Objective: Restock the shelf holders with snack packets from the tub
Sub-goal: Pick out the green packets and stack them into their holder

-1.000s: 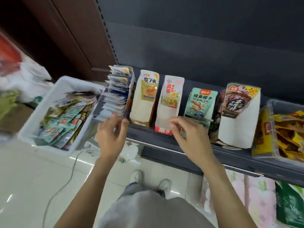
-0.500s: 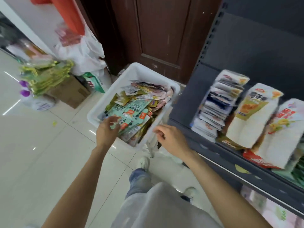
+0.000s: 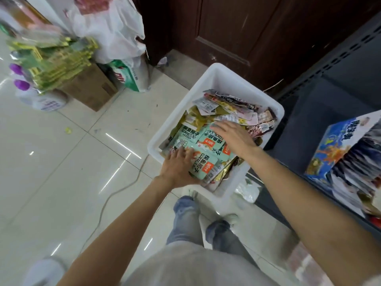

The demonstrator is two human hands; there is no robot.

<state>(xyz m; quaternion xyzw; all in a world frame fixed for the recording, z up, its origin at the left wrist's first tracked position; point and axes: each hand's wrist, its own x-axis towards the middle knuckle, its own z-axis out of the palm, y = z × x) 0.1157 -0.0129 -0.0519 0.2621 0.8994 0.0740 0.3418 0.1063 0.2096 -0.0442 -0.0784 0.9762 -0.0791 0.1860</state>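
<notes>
Head view, white tub (image 3: 208,83) of snack packets, left hand (image 3: 179,168) laid flat on green packets (image 3: 203,164), right hand (image 3: 235,139) spread above, neither grip closed.

Chinese characters 模鱼塔子 were read, upside down, on mint-green packets (image 3: 208,141) in the tub (image 3: 214,79); other print was blurred

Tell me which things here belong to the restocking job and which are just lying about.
Job:
tub
mint packets, left hand on them
pink packets
right hand, flat on the pile
shelf holder

Lying about:
cardboard box
white bag
purple-capped bottle
cable
</notes>
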